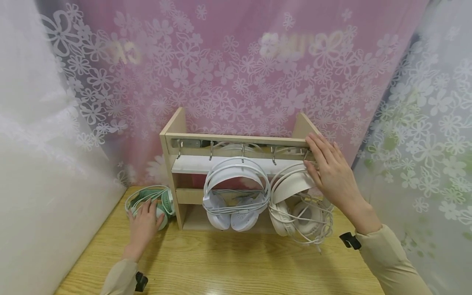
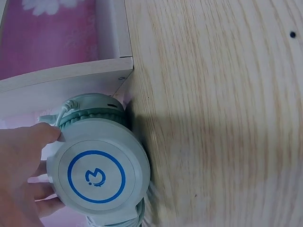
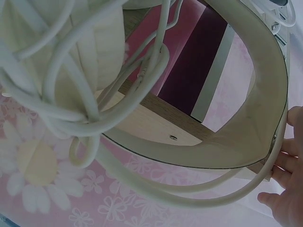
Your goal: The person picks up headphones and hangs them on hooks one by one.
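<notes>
Green headphones [image 1: 167, 200]: left of rack [image 1: 228, 139], blue-ringed cup [image 2: 97, 168] frontward
Long axis: unclear
Left hand [image 1: 143, 224]: fingers spread, pinch unclear
Right hand [image 1: 334, 177]: straight-fingered on rack

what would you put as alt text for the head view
A person's left hand touches green headphones on a table beside a wooden rack. Their right hand rests at the rack's right end, where cream headphones hang next to white ones. Behind is a pink floral curtain.
</notes>
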`<state>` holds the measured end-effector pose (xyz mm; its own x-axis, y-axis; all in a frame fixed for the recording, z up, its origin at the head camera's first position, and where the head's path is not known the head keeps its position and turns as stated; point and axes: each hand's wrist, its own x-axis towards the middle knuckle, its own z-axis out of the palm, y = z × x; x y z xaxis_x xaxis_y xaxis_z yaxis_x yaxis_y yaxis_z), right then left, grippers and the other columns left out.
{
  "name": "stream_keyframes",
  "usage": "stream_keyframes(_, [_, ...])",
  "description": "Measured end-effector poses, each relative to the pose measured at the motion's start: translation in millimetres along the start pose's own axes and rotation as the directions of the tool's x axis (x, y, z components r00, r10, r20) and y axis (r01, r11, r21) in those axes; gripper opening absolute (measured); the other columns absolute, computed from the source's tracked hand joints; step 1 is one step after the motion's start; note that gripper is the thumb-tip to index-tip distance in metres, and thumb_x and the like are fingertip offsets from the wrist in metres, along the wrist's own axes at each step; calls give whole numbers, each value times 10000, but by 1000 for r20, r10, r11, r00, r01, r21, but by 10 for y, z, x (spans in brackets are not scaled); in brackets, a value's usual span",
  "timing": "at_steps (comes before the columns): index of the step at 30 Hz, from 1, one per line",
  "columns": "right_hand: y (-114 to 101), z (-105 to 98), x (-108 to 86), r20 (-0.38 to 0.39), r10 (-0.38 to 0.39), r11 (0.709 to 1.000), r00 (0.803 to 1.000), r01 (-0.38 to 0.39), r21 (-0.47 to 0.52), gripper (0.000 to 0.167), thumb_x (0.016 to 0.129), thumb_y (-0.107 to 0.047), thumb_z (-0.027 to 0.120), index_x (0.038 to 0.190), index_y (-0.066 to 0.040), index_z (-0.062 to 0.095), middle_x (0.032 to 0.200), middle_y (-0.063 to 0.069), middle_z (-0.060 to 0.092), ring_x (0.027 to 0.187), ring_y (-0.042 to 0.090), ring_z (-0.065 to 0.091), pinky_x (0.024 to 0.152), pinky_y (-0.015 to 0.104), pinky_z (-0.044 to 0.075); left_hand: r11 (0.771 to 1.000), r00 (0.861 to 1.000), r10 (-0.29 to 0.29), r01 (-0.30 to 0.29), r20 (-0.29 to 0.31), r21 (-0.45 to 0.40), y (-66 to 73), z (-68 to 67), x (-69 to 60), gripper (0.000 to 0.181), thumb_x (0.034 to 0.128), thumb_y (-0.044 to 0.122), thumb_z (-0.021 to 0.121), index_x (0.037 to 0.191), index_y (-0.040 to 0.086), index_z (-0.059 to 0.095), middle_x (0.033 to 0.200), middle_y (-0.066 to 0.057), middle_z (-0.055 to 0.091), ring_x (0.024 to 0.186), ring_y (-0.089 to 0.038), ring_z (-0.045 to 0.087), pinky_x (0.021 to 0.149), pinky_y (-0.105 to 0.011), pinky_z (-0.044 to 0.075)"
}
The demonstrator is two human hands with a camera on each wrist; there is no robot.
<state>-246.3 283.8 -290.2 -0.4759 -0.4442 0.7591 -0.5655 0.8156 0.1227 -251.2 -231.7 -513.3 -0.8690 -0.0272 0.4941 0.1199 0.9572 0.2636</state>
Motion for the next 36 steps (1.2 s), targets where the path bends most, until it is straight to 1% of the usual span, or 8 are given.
stream_keyframes(2, [-2,-2,2,1,1,1000,1000,-1,0,616,1106,-450,336,1566,-41,355,1595,152,383,1488,342,323,1255,510,163,1000,1000,5,-5,-3,11,-18,2,-3,574,912,233,767,1362,-52,554,1385,-316,535,1225,-524,530,1046,-827,224])
stream_keyframes(7, [-1,1,4,-8,0,1000,1000,0,3,626,1104,-465,327,1555,-33,374,1585,156,397,1483,344,331,1254,508,170,1000,1000,-2,1,29,31,-51,-21,-4,585,929,262,748,1387,-35,541,1400,-303,532,1234,-508,533,1063,-815,220])
stream_keyframes(12, [2,10,4,-12,-1,1000,1000,1,4,633,1103,-474,321,1550,-30,381,1583,158,399,1486,338,328,1255,504,169,1000,998,-24,23,58,8,-67,-58,-26,591,937,269,736,1407,-21,528,1416,-298,519,1264,-508,509,1068,-820,194])
stream_keyframes(17, [6,12,1,-12,-1,1000,1000,1,6,628,1104,-467,327,1551,-30,380,1584,158,398,1484,340,330,1253,508,171,999,996,-37,38,75,-16,-75,-80,-49,595,944,269,725,1418,-19,510,1423,-299,507,1275,-511,492,1067,-822,179])
stream_keyframes(23, [6,15,-3,-15,-1,1000,1000,1,6,624,1103,-465,335,1550,-33,382,1583,155,400,1483,340,334,1252,509,175,999,997,-31,34,69,-41,-83,-103,-72,609,927,267,742,1413,-19,512,1419,-305,508,1267,-525,491,1038,-852,148])
stream_keyframes(26, [5,16,-4,-15,-1,1000,1000,1,6,625,1103,-465,333,1552,-33,380,1585,153,399,1484,337,333,1253,506,173,998,998,-27,30,60,-46,-95,-124,-93,609,913,259,757,1401,-23,527,1404,-303,522,1246,-532,505,1026,-860,152])
stream_keyframes(30, [5,27,-6,-16,-4,1000,1000,4,6,634,1104,-475,318,1552,-31,379,1585,155,398,1484,337,332,1254,506,172,999,998,-27,29,59,-44,-119,-157,-141,602,902,255,766,1387,-22,541,1391,-295,534,1229,-531,520,1029,-855,154])
stream_keyframes(36, [8,28,-4,-24,-8,1000,1000,9,6,643,1103,-484,308,1546,-24,386,1581,164,402,1482,345,335,1253,509,173,998,997,-28,31,75,-49,-137,-195,-213,595,906,256,763,1390,-10,540,1399,-283,533,1222,-531,523,1062,-825,153])
